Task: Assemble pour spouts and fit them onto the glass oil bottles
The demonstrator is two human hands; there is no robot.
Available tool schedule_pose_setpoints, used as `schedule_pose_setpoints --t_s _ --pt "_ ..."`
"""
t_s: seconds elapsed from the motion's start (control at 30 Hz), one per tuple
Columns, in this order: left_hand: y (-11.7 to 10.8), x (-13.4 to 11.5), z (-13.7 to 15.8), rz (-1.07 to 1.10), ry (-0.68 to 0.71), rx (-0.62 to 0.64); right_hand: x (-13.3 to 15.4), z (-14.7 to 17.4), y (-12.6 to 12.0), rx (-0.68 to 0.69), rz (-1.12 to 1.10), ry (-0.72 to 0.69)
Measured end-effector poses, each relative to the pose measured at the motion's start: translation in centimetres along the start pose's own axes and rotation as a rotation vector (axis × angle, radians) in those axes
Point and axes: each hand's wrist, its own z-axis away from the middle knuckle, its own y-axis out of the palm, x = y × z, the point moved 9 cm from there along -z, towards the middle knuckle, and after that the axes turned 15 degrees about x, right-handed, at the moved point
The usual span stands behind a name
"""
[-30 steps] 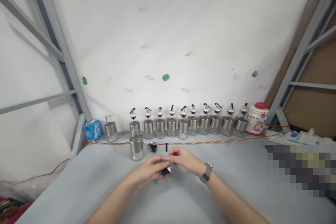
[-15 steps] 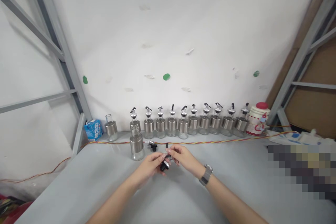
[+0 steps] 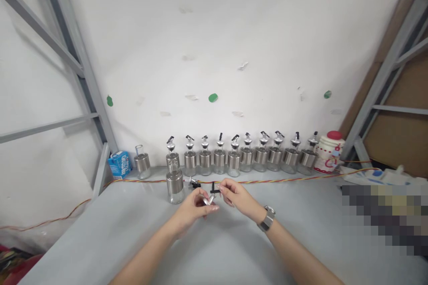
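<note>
My left hand [image 3: 191,208] is closed around a silver pour spout [image 3: 209,201], holding it above the grey table. Close to its tip, my right hand [image 3: 236,197], with a watch on the wrist, pinches a small black flap [image 3: 216,191]. Whether the flap touches the spout, I cannot tell. Behind it a thin black piece [image 3: 213,185] appears to lie on the table. A second pour spout [image 3: 193,182], silver and black, lies beyond my left hand. An open glass bottle with a steel sleeve [image 3: 175,184] stands upright to its left.
Several sleeved bottles with pour spouts [image 3: 220,158] line the wall. Another uncapped bottle [image 3: 142,165] stands left, beside a blue carton [image 3: 120,164]. A red-yellow cord [image 3: 261,181] crosses the table [image 3: 227,254]. A white jar with a red lid [image 3: 329,153] stands right.
My left hand has turned the spout so its silver part faces up and the black stopper is hidden. My right hand has moved slightly right, away from the left, with the flap.
</note>
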Motion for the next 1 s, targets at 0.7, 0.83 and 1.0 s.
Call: schedule_pose_setpoints --t_s 0.7,0.83,1.0 --pt "1.6 -3.6 1.2 -0.687 0.094 -0.066 0.6 0.3 2.3 0.19 -0.214 -0.032" --pt "2.2 -4.2 1.4 -0.866 0.137 -0.068 0.4 0.4 2.7 0.194 -0.25 -0.022" --pt "2.1 -4.1 1.5 -0.958 0.165 -0.071 0.4 0.4 3.2 0.186 -0.399 -0.023"
